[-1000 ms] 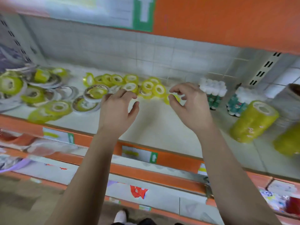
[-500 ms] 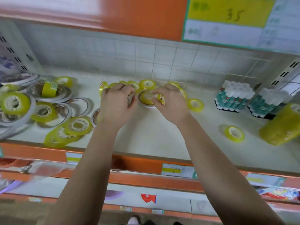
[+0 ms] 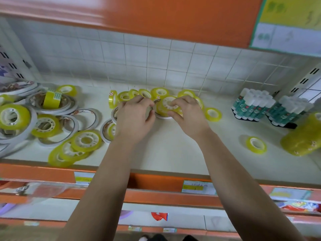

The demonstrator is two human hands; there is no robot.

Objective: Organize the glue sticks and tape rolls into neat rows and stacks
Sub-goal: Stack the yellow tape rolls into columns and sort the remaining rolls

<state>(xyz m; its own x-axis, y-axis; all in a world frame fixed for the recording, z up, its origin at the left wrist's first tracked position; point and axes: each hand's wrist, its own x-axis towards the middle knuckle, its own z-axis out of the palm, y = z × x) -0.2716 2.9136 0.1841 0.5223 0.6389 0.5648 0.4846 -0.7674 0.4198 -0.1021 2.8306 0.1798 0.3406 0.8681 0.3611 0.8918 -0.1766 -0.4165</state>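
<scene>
Both hands sit over a cluster of small yellow tape rolls at the middle back of the shelf. My right hand pinches a yellow tape roll with a white core that lies on a white-rimmed ring. My left hand has its fingers curled on a thin white ring beside it; the hand hides most of that ring. Two packs of glue sticks with white caps stand upright at the right.
Large white rings and yellow rolls lie scattered at the left. Single yellow rolls lie at the right and nearer the front. A tall wrapped stack of yellow tape leans at the far right. An orange shelf edge runs along the front.
Both hands moved forward to the tape cluster, and the right hand closed on a yellow roll. The view shifted left and down.
</scene>
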